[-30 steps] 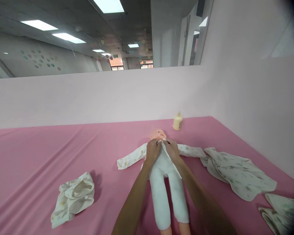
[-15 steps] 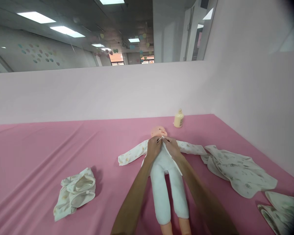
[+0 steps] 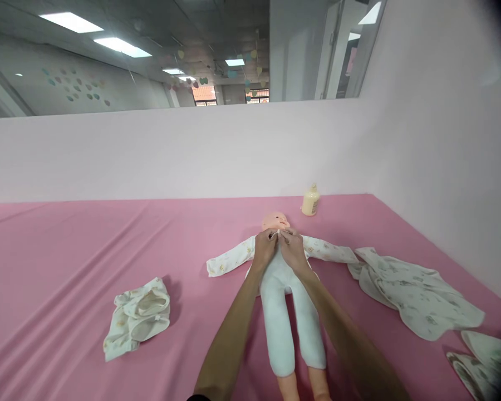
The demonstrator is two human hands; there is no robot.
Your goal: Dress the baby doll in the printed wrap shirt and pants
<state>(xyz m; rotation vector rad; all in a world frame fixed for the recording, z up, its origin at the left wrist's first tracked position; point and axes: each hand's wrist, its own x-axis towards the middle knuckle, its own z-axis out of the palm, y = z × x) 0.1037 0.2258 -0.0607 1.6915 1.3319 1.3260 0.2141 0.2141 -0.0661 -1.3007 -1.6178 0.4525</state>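
Head view: left hand (image 3: 265, 249) and right hand (image 3: 293, 249) pinch soft doll (image 3: 286, 289)'s printed cotton collar (image 3: 278, 234).

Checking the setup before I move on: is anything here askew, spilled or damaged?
Nothing spilled or damaged. The bottle stands upright; only the small garment lies crumpled left of the doll.

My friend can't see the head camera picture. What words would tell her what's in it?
Two hands, left hand and right hand, pinch the shirt collar of a baby doll lying face up on a pink sheet. Loose baby clothes lie nearby, and a small bottle stands by the wall.
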